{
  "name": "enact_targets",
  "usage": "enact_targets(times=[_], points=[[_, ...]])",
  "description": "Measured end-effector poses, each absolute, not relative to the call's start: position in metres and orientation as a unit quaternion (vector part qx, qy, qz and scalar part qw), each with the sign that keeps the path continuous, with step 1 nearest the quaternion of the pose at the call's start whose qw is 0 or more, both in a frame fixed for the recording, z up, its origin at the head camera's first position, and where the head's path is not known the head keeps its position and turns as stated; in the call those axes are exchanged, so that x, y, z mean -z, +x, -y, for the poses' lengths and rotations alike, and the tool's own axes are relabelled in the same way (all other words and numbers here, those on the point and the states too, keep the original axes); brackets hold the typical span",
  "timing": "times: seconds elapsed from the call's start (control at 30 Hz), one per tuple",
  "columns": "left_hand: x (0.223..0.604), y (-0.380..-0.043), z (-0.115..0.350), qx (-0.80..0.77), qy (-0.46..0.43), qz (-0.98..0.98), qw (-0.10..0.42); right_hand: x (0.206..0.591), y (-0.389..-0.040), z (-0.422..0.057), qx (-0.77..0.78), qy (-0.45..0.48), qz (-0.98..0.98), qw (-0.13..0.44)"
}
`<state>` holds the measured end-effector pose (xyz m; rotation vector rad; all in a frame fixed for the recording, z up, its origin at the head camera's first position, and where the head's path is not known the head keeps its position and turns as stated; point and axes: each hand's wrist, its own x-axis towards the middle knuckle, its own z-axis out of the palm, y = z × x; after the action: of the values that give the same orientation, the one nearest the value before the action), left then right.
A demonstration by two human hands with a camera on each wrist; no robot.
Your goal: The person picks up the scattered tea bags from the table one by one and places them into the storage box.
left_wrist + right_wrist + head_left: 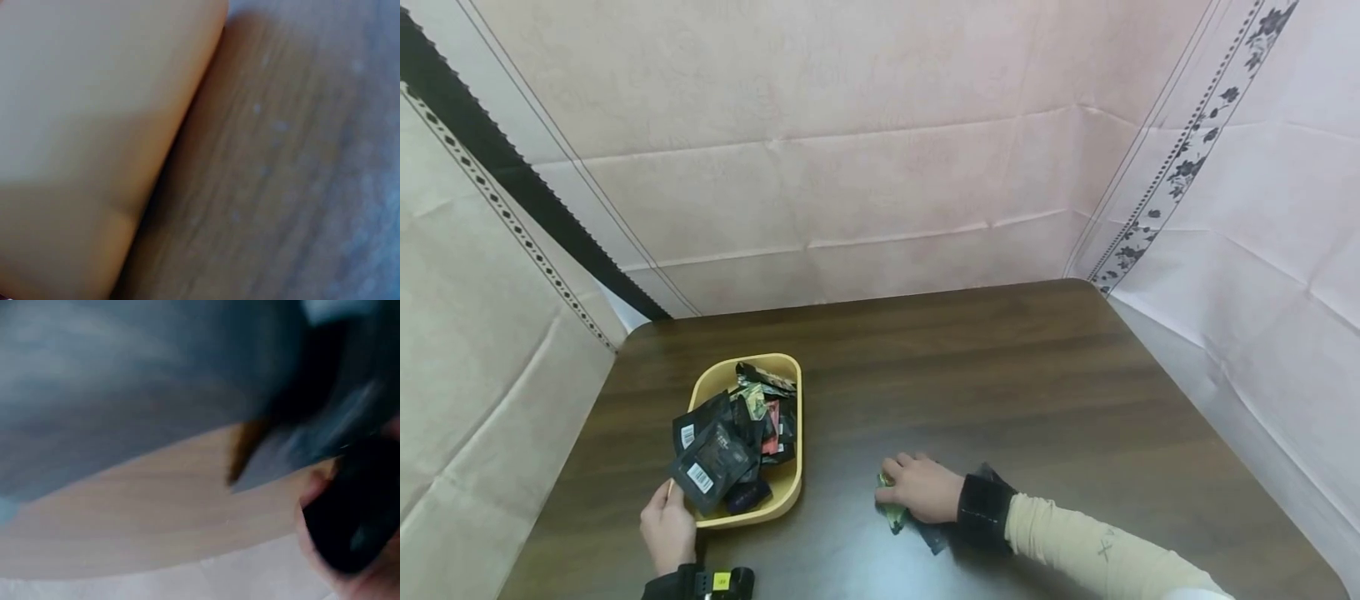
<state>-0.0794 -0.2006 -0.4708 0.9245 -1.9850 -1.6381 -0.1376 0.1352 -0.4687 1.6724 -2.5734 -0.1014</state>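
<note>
A yellow plastic basket [798,467] on the left of the table holds a heap of small packets, mostly black ones with white barcode labels. My left hand [668,527] grips its near-left rim. The basket's outer wall [94,112] fills the left of the left wrist view, close and blurred. To the right of the basket, my right hand [928,490] reaches down to the table and grips a small green packet [892,514], partly hidden under the fingers. Black packets [931,537] lie under and beside that hand and wrist. The right wrist view is blurred, with part of the right hand [312,550] at its edge.
The dark brown wooden table [970,358] has rounded far corners. Pale cloth sheets [880,183] hang behind it and on both sides, with a floral band at the right. Inside the basket, a black packet [711,467] leans over the left rim.
</note>
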Motion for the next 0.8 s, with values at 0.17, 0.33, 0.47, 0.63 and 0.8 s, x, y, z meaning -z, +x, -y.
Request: enact_targets(times=[0.17,0.33,0.47,0.63,0.8], points=[[0.472,-0.079,0.203,0.585,0.332,0.710,0.205,0.464,-0.150,-0.122,-0.013,0.531,0.846,0.036],[0.470,-0.081,0.204,0.588,0.344,0.700,0.215,0.438,-0.169,-0.104,-0.102,0.502,0.857,0.057],[0.468,-0.081,0.204,0.589,0.349,0.696,0.216,0.409,-0.184,-0.077,-0.165,0.507,0.844,0.060],[0.469,-0.081,0.203,0.579,0.331,0.713,0.217,0.372,-0.201,-0.033,-0.208,0.511,0.833,0.039],[0.470,-0.080,0.198,0.576,0.329,0.718,0.208,0.350,-0.220,0.012,-0.186,0.485,0.855,0.011]])
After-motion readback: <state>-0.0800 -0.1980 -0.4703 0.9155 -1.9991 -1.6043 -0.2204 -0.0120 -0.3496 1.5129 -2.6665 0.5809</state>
